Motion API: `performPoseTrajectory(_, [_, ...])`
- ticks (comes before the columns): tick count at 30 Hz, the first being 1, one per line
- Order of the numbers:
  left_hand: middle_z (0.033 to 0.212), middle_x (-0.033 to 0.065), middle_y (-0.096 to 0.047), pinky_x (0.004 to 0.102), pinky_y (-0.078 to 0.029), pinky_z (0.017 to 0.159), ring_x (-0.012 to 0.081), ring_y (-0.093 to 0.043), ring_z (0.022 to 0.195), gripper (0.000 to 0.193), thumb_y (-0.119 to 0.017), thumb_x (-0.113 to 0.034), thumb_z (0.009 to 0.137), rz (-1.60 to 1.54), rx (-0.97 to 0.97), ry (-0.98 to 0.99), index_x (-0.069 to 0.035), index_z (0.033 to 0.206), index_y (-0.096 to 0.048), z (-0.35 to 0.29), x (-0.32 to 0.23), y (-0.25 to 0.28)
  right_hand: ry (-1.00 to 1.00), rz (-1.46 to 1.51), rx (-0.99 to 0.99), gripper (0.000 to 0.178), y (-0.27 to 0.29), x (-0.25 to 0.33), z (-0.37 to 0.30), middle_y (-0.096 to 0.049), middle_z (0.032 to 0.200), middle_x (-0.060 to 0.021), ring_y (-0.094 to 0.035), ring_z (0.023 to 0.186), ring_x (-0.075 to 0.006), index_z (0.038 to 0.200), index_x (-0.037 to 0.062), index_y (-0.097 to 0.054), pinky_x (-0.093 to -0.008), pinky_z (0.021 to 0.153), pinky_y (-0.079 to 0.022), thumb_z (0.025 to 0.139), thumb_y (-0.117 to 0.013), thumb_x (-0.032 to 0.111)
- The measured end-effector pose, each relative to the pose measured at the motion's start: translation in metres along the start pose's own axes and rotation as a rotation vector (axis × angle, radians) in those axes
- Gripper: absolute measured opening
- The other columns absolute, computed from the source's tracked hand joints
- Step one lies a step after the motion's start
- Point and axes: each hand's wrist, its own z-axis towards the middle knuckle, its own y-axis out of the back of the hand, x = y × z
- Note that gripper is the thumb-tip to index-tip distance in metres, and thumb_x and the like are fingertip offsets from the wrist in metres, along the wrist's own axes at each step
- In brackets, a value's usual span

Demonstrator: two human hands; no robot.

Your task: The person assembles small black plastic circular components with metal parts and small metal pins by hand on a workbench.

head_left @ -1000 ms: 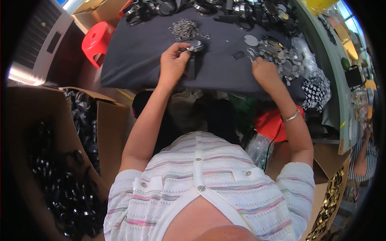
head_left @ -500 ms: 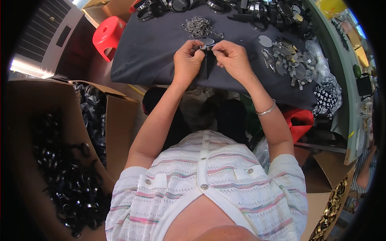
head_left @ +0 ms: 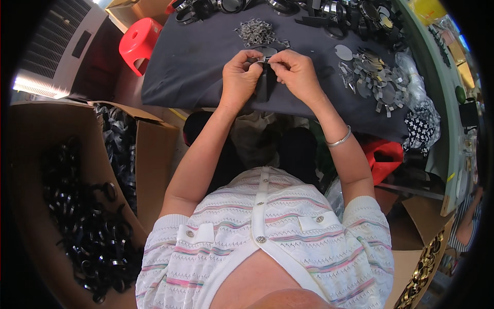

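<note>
Near the front edge of the dark cloth, my left hand (head_left: 242, 76) is closed on a wristwatch with its fingertips. The watch's round metal-rimmed face (head_left: 267, 52) shows just beyond the fingertips, and its black strap (head_left: 263, 87) hangs toward me between my hands. My right hand (head_left: 298, 76) is pinched at the near side of the watch case; whatever is between its thumb and forefinger is too small to make out. Behind the watch lies a heap of small silvery metal clasps (head_left: 256, 32). To the right spreads a pile of flat grey discs and tabbed pieces (head_left: 378, 80).
Several black watches (head_left: 339, 13) line the table's far side. A red stool (head_left: 139, 41) stands at the left. Cardboard boxes sit low on the left, one holding dark bands (head_left: 98, 226). Gold-coloured bands (head_left: 424, 270) fill a box at lower right.
The watch has tilted between my fingers, so less of its face shows and more of the black strap hangs toward me. Both hands stay in nearly the same place.
</note>
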Motion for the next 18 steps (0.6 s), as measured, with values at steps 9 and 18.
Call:
performPoseTrajectory(9, [0.060,-0.0027,-0.054,0.0199,-0.034,0.040,0.0018,-0.042,0.046,0.014,-0.053,-0.001,0.080,0.022,0.003,0.004,-0.003,0.092,-0.060,0.000,0.000,0.000,0.530,-0.621,0.000,0.013,0.004,0.003,0.007,-0.055,0.072,-0.0002,-0.055,0.059,-0.0077,0.091,0.0009,-0.058,-0.0225,0.051,-0.043,0.079,-0.061,-0.003])
performPoseTrajectory(18, [0.073,0.0006,-0.059,0.0195,-0.040,0.049,0.0042,-0.050,0.056,0.016,-0.053,-0.001,0.082,-0.025,0.068,0.020,-0.002,0.095,-0.061,0.002,0.007,0.008,0.242,-0.184,-0.060,0.020,0.010,0.002,0.019,-0.054,0.069,-0.0025,-0.053,0.064,-0.0114,0.086,0.0016,-0.059,-0.0271,0.056,-0.043,0.070,-0.071,0.004])
